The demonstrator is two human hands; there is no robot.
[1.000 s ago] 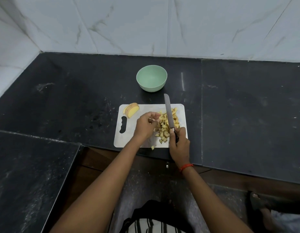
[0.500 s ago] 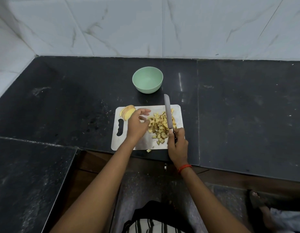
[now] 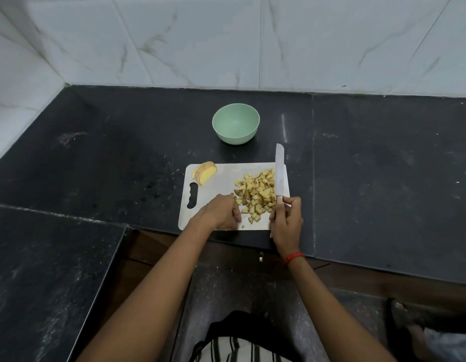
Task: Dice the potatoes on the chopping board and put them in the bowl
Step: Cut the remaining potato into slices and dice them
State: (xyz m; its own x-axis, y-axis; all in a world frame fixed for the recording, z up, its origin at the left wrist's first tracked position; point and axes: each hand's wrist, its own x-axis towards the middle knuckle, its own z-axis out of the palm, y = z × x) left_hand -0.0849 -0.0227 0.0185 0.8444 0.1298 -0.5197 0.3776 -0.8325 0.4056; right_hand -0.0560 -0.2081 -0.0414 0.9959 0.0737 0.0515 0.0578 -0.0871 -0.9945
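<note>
A white chopping board [image 3: 216,178] lies on the black counter. A heap of diced potato [image 3: 256,194] covers its right half, and a stack of potato slices [image 3: 204,171] sits at its far left corner. My right hand [image 3: 286,223] grips the handle of a knife [image 3: 279,173], whose blade lies along the right side of the heap, pointing away from me. My left hand [image 3: 221,212] rests on the board's near edge, fingers curled down, touching the left side of the heap. The empty mint-green bowl [image 3: 236,124] stands beyond the board.
The black stone counter [image 3: 383,165] runs to a white marble wall behind and on the left. A lower black slab [image 3: 44,270] sits at the near left. A foot in a sandal [image 3: 407,320] shows at the bottom right on the floor.
My left hand drew back from near the potato slices to the board's near edge beside the dice. The knife shifted to the right edge of the heap.
</note>
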